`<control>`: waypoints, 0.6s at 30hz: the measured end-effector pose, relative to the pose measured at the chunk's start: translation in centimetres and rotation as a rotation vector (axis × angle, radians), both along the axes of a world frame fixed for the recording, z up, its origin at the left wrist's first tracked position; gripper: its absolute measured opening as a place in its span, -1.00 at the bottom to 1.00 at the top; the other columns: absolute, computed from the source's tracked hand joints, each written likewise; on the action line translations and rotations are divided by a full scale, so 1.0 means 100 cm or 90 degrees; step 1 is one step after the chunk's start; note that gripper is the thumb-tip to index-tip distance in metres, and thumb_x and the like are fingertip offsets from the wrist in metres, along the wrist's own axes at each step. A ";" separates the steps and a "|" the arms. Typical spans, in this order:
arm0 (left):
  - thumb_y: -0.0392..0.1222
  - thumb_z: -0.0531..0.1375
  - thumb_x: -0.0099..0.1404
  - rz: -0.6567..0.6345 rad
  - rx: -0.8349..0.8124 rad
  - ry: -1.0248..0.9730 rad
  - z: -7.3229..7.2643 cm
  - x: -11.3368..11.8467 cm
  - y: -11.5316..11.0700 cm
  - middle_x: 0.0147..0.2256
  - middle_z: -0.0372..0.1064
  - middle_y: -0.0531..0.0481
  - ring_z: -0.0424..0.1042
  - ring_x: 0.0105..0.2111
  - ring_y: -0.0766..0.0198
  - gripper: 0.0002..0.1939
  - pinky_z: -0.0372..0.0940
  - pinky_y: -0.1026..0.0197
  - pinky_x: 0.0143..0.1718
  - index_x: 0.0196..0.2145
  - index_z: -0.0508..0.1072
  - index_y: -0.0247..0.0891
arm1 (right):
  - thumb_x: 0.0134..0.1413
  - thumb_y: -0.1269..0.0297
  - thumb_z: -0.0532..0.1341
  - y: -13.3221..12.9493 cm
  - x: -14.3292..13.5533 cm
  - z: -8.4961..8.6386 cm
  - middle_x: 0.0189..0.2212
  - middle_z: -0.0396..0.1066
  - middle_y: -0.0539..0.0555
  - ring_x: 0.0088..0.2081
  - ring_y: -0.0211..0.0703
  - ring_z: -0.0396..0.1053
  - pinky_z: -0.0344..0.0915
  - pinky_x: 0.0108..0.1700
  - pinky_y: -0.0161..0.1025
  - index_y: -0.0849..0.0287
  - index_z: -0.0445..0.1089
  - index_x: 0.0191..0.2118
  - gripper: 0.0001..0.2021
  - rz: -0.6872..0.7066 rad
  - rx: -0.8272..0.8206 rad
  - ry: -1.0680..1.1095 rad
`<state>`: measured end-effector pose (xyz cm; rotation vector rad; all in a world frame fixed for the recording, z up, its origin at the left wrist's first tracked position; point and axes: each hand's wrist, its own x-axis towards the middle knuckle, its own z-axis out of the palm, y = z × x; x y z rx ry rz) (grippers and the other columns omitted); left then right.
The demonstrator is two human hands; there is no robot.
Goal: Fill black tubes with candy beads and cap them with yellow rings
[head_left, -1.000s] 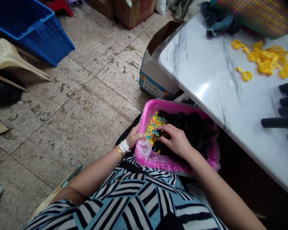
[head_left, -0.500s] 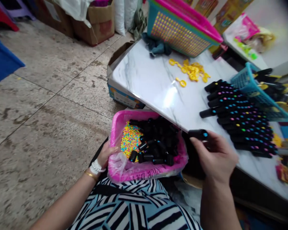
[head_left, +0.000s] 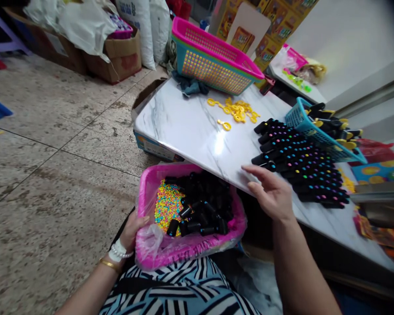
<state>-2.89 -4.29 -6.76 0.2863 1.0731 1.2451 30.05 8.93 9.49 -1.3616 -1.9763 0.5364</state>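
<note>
My left hand (head_left: 131, 230) grips the left rim of a pink basin (head_left: 143, 192) lined with clear plastic, resting at my lap. Inside it lie small multicoloured beads (head_left: 167, 208) on the left and a heap of short black tubes (head_left: 206, 190) on the right. My right hand (head_left: 273, 194) is over the table's front edge, thumb and fingers apart with nothing between them. Just beyond its fingers, black tubes with coloured dots at their ends (head_left: 304, 164) lie side by side in rows.
The white marbled table (head_left: 184, 116) bears yellow ring-shaped pieces (head_left: 238, 109), a pink and teal basket (head_left: 213, 68), a dark cloth (head_left: 190, 86) and a blue basket (head_left: 325, 138) of black and yellow parts. Cardboard boxes (head_left: 123, 54) and white sacks (head_left: 138, 28) stand on the floor behind.
My right hand has let go of a black tube with a blue dot, now at the near end of the rows. My left hand still grips the basin. The camera view has shifted.
</note>
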 end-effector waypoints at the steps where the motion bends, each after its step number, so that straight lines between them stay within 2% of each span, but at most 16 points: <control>1: -0.13 0.42 -0.12 0.005 0.003 0.014 0.000 0.000 0.000 -0.51 0.52 0.02 0.50 -0.41 0.07 -0.59 0.41 0.05 -0.13 -0.24 0.57 -0.21 | 0.11 0.01 0.26 0.007 0.001 0.000 0.07 0.43 0.16 0.08 0.02 0.39 0.32 0.14 -0.01 0.12 0.40 0.09 -0.53 0.057 -0.032 0.038; 3: -0.11 0.42 -0.13 0.012 0.018 0.049 0.000 0.001 0.001 -0.50 0.52 0.01 0.49 -0.42 0.09 -0.62 0.41 0.06 -0.14 -0.29 0.57 -0.22 | 0.13 0.01 0.26 0.022 0.006 -0.002 0.24 0.24 0.17 0.24 0.03 0.22 0.15 0.29 0.05 0.11 0.26 0.23 -0.42 0.120 -0.090 0.102; 5: -0.10 0.42 -0.12 0.018 0.025 0.053 0.001 0.002 0.001 -0.47 0.53 0.00 0.49 -0.42 0.10 -0.64 0.40 0.07 -0.14 -0.31 0.57 -0.22 | 0.14 0.03 0.27 0.037 0.015 -0.003 0.29 0.16 0.16 0.28 0.02 0.16 0.05 0.34 0.08 0.11 0.21 0.26 -0.39 0.121 -0.121 0.133; 9: -0.13 0.41 -0.10 0.020 0.038 0.050 0.002 0.003 0.001 -0.44 0.54 -0.03 0.49 -0.38 0.07 -0.65 0.39 0.05 -0.14 -0.30 0.56 -0.25 | 0.09 0.04 0.31 0.060 0.038 -0.004 0.24 0.25 0.17 0.24 0.06 0.23 0.06 0.33 0.12 0.12 0.29 0.20 -0.41 0.059 -0.119 0.134; 12: -0.11 0.39 -0.07 0.006 0.050 0.045 -0.002 0.004 0.000 -0.40 0.54 -0.05 0.49 -0.33 0.05 -0.56 0.37 0.04 -0.12 -0.18 0.56 -0.28 | 0.08 0.08 0.32 0.067 0.046 -0.004 0.18 0.33 0.15 0.21 0.04 0.28 0.11 0.29 0.11 0.07 0.35 0.16 -0.48 0.007 -0.095 0.140; 14: -0.11 0.38 -0.06 0.001 0.061 0.042 -0.006 0.005 -0.001 -0.28 0.56 -0.07 0.50 -0.28 0.05 -0.48 0.36 0.05 -0.09 -0.09 0.53 -0.28 | 0.09 0.15 0.32 0.059 0.038 -0.003 0.12 0.40 0.16 0.16 0.01 0.34 0.17 0.26 0.08 0.07 0.40 0.11 -0.55 -0.023 -0.049 0.151; 16: -0.11 0.36 -0.05 -0.002 0.071 0.043 -0.011 0.006 -0.002 -0.18 0.55 -0.09 0.49 -0.21 0.04 -0.43 0.35 0.05 -0.07 -0.03 0.50 -0.27 | 0.11 0.21 0.30 0.037 0.017 0.000 0.01 0.48 0.20 0.02 -0.04 0.45 0.30 0.15 -0.01 0.10 0.46 0.04 -0.64 -0.037 0.004 0.152; 18: -0.11 0.35 -0.04 -0.006 0.083 0.041 -0.013 0.007 -0.002 -0.18 0.55 -0.10 0.49 -0.17 0.01 -0.41 0.34 0.03 -0.05 0.00 0.48 -0.27 | 0.15 0.25 0.27 0.006 -0.013 -0.002 -0.11 0.52 0.18 -0.17 -0.10 0.50 0.42 -0.05 -0.11 0.10 0.46 0.04 -0.67 0.011 0.008 0.119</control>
